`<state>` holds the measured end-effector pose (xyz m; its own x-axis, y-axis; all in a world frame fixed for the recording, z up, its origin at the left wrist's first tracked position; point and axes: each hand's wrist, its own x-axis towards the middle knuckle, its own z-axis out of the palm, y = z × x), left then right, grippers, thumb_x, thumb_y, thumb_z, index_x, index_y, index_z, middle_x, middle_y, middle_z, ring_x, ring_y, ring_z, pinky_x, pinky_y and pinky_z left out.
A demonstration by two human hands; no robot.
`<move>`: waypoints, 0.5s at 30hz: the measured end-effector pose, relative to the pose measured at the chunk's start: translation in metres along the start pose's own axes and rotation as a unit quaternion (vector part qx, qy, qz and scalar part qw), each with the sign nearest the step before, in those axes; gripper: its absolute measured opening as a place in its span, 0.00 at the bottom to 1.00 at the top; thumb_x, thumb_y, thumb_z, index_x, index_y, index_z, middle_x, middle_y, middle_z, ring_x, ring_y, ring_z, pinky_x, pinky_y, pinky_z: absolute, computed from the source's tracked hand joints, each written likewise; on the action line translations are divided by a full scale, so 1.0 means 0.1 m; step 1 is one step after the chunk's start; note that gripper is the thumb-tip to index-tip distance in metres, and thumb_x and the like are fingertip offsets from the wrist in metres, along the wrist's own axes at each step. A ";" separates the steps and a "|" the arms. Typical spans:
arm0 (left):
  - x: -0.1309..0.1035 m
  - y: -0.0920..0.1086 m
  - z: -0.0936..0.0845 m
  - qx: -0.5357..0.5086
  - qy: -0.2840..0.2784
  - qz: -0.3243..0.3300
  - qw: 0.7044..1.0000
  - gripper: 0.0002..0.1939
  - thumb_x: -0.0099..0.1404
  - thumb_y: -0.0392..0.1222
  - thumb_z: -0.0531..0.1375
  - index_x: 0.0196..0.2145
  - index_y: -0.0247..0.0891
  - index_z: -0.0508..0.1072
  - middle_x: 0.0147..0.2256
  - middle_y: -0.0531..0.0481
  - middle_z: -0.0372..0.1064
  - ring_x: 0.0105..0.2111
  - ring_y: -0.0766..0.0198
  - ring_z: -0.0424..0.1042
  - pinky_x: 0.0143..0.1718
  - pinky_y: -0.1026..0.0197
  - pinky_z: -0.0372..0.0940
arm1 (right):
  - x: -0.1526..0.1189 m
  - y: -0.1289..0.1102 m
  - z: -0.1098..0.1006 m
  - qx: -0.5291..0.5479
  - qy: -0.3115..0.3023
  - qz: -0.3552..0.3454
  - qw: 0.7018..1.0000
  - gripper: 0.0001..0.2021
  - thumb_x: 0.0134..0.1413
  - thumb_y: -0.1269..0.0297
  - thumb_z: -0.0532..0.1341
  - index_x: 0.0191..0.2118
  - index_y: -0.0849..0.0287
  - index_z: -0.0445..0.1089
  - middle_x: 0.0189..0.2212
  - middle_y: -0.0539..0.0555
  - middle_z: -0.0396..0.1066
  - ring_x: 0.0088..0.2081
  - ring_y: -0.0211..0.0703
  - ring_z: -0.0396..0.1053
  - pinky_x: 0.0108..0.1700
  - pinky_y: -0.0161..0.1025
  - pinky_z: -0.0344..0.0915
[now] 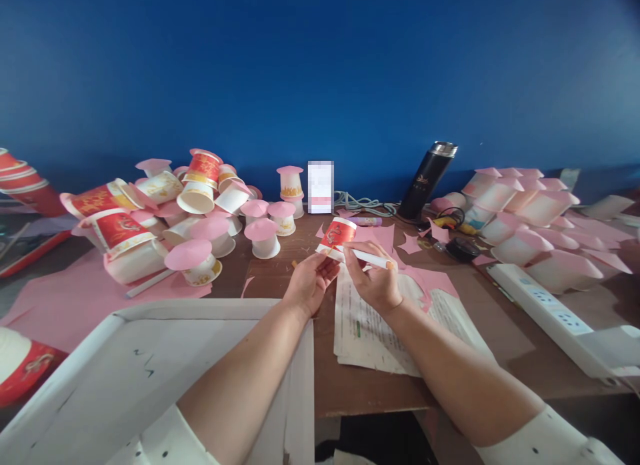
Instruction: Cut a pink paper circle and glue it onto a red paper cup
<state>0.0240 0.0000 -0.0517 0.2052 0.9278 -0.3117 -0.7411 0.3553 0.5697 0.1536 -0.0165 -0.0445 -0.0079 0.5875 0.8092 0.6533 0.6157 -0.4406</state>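
Observation:
In the middle of the head view, my left hand (pixel 311 281) is closed on the rim of a red paper cup (pixel 340 232) with a gold pattern. The cup is tilted, its pale rim towards me. My right hand (pixel 377 285) grips a white pen-like tube (pixel 371 257) with an orange end, and its fingertips are close to the cup's rim. Whether the tube's front end touches the cup is hidden by the fingers. Under the right hand lie cut pink paper (pixel 440 280) and printed sheets (pixel 370 341).
Paper cups with pink paper tops (pixel 187 255) are heaped at left; more cups (pixel 520 191) stand at right. A black flask (pixel 425 181) leans by the blue wall near a phone (pixel 321 188). A white power strip (pixel 543 301) and a white box lid (pixel 200 311) flank my arms.

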 end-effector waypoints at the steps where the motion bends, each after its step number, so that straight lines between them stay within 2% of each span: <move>1: 0.00 0.00 0.00 -0.002 -0.001 0.000 1.000 0.08 0.62 0.31 0.56 0.26 0.31 0.72 0.24 0.48 0.71 0.27 0.69 0.71 0.35 0.65 0.67 | 0.00 0.00 0.00 0.000 0.000 0.000 1.000 0.05 0.57 0.68 0.58 0.38 0.58 0.72 0.34 0.55 0.75 0.35 0.42 0.72 0.38 0.39 0.69; 15: -0.02 0.02 0.02 -0.013 -0.010 -0.010 1.000 0.07 0.63 0.30 0.55 0.29 0.30 0.73 0.26 0.47 0.71 0.27 0.69 0.71 0.35 0.65 0.68 | -0.01 0.01 0.01 -0.004 0.002 0.004 1.000 0.06 0.58 0.67 0.58 0.38 0.57 0.72 0.34 0.55 0.75 0.35 0.42 0.72 0.37 0.40 0.70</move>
<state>0.0233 -0.0012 -0.0488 0.2330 0.9227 -0.3070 -0.7524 0.3711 0.5442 0.1539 -0.0161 -0.0463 0.0001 0.5899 0.8074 0.6594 0.6070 -0.4436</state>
